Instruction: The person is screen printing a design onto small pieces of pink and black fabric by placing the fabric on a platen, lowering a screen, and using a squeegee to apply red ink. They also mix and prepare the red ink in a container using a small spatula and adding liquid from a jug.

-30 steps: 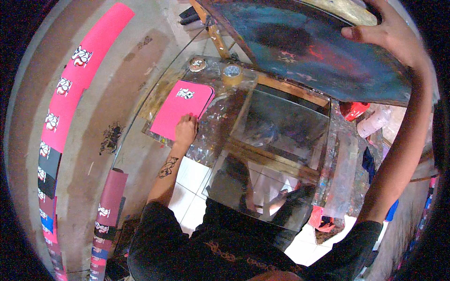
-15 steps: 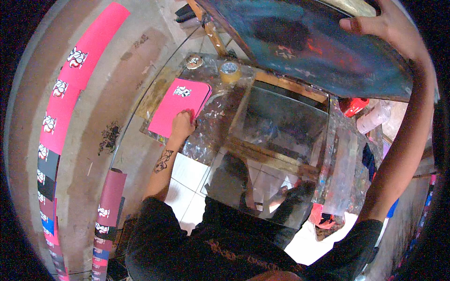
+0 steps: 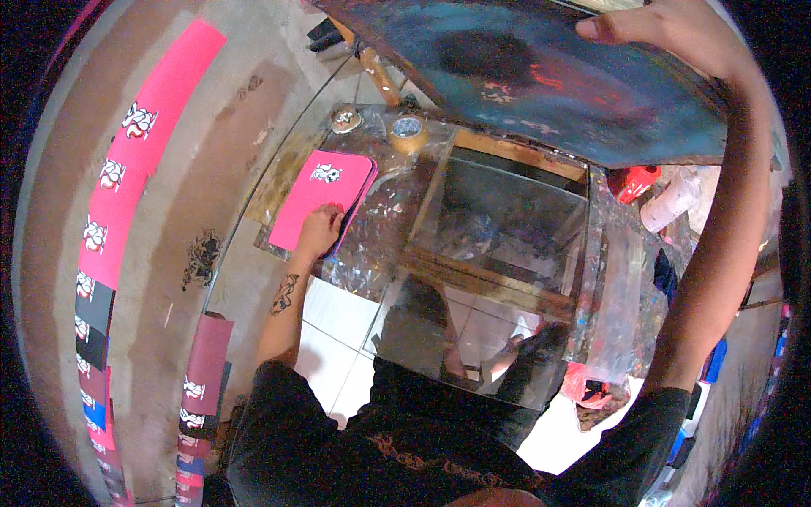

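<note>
A stack of pink sheets (image 3: 296, 198) with rounded corners lies at the left of the paint-spattered bench, a small white-and-black printed figure near its far end. My left hand (image 3: 319, 232) is closed at the stack's right edge, fingers curled on the top sheet; darker layers show beneath. At the upper right, my right hand (image 3: 676, 34) grips the edge of a raised, tilted screen-printing frame (image 3: 541, 84), thumb on its near face. The screen's mesh is dark blue-grey with red smears. Below the screen sits a glass plate (image 3: 507, 220) in a wooden frame.
A tape roll (image 3: 408, 133) and a round paint-caked lid (image 3: 345, 120) rest behind the stack. Beyond the bench's right side are a red container (image 3: 634, 182) and a whitish tub (image 3: 670, 203). Printed pink sheets (image 3: 160, 110) and darker ones line the left in overlapping rows.
My left fingers have shifted slightly at the stack's right edge, where more of the dark layers now shows. My right hand still holds the screen raised. The whole view has shifted a little.
</note>
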Demonstrator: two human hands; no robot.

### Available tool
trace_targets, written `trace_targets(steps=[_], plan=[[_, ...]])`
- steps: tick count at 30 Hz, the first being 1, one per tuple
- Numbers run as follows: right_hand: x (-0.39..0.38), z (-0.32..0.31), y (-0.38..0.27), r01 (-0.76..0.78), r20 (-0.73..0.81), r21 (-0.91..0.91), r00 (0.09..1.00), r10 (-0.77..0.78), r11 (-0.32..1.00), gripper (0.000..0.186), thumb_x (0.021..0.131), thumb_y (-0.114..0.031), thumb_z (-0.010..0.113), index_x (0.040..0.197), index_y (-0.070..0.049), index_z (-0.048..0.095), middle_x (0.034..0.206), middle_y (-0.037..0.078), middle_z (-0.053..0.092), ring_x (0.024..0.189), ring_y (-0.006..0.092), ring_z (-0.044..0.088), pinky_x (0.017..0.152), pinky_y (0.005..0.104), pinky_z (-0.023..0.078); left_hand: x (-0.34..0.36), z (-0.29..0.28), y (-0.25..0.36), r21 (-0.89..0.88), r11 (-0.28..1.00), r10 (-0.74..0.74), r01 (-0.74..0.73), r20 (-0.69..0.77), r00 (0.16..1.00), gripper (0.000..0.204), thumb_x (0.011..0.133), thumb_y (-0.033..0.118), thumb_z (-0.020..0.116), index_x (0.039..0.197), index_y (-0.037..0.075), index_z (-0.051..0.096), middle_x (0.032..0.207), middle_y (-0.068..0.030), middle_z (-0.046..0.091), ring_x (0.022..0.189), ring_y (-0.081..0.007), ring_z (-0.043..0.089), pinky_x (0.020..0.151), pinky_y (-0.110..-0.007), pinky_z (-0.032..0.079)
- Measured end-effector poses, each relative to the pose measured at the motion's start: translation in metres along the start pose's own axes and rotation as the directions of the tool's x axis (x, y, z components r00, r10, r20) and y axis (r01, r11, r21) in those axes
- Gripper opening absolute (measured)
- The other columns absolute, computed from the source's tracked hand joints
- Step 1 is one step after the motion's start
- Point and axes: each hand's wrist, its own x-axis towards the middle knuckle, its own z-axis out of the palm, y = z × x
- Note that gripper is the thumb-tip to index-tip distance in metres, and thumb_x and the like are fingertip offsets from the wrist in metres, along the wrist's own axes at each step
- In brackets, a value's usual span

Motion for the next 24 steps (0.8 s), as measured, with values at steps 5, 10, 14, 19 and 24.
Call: trace_targets(steps=[5,10,14,19,24], plan=[[-0.006,0.009,0.0,0.101,-0.113,0.024,0.989,-0.097,0.995,0.08,0.065,-0.055,0.084,0.118,0.003,0.073,0.109,0.02,0.076,0.096,0.0323,0.072,0.089,0.0363,0.055,0.017,0.03,-0.008,0.455,0.89,-0.066,-0.036,0.205,0.976,0.013,0.085,0.007,0.065,0.094,0.0,0.071,0.103,-0.0243,0.072,0.09,-0.0419,0.072,0.08,-0.051,0.059],[-0.005,0.002,0.009,0.033,-0.043,0.044,0.999,-0.031,0.999,0.08,0.065,-0.058,0.083,0.116,0.003,0.075,0.108,0.021,0.076,0.097,0.0333,0.073,0.089,0.036,0.055,0.038,0.048,0.025,0.485,0.865,-0.008,-0.127,0.267,0.964,0.01,0.085,0.008,0.064,0.09,0.002,0.07,0.094,-0.0221,0.072,0.086,-0.0391,0.073,0.073,-0.05,0.06],[0.003,-0.002,0.023,0.127,-0.035,0.155,0.992,-0.123,0.98,0.081,0.065,-0.06,0.082,0.117,0.002,0.075,0.109,0.022,0.076,0.096,0.0335,0.073,0.088,0.0372,0.056,0.01,0.053,-0.061,0.638,0.765,0.037,-0.083,0.086,0.996,0.009,0.086,0.007,0.063,0.085,0.003,0.07,0.083,-0.0198,0.072,0.083,-0.0368,0.074,0.071,-0.05,0.06],[0.018,0.006,0.051,-0.038,0.067,0.085,0.997,0.032,0.996,0.082,0.064,-0.062,0.083,0.114,0.003,0.076,0.11,0.024,0.076,0.097,0.0337,0.074,0.088,0.0387,0.057,0.044,0.002,0.092,0.534,0.829,0.084,-0.167,0.177,0.981,0.009,0.087,0.006,0.062,0.086,0.005,0.071,0.087,-0.0194,0.072,0.083,-0.0388,0.073,0.071,-0.051,0.06],[0.02,0.002,0.045,0.068,0.073,0.172,0.994,-0.081,0.983,0.079,0.063,-0.06,0.084,0.107,0.005,0.078,0.107,0.025,0.076,0.095,0.0335,0.074,0.088,0.0377,0.056,-0.032,0.005,0.201,0.365,0.9,0.048,-0.237,0.458,0.887,0.012,0.089,0.011,0.061,0.087,0.005,0.071,0.09,-0.0204,0.072,0.083,-0.0407,0.072,0.068,-0.051,0.059]])
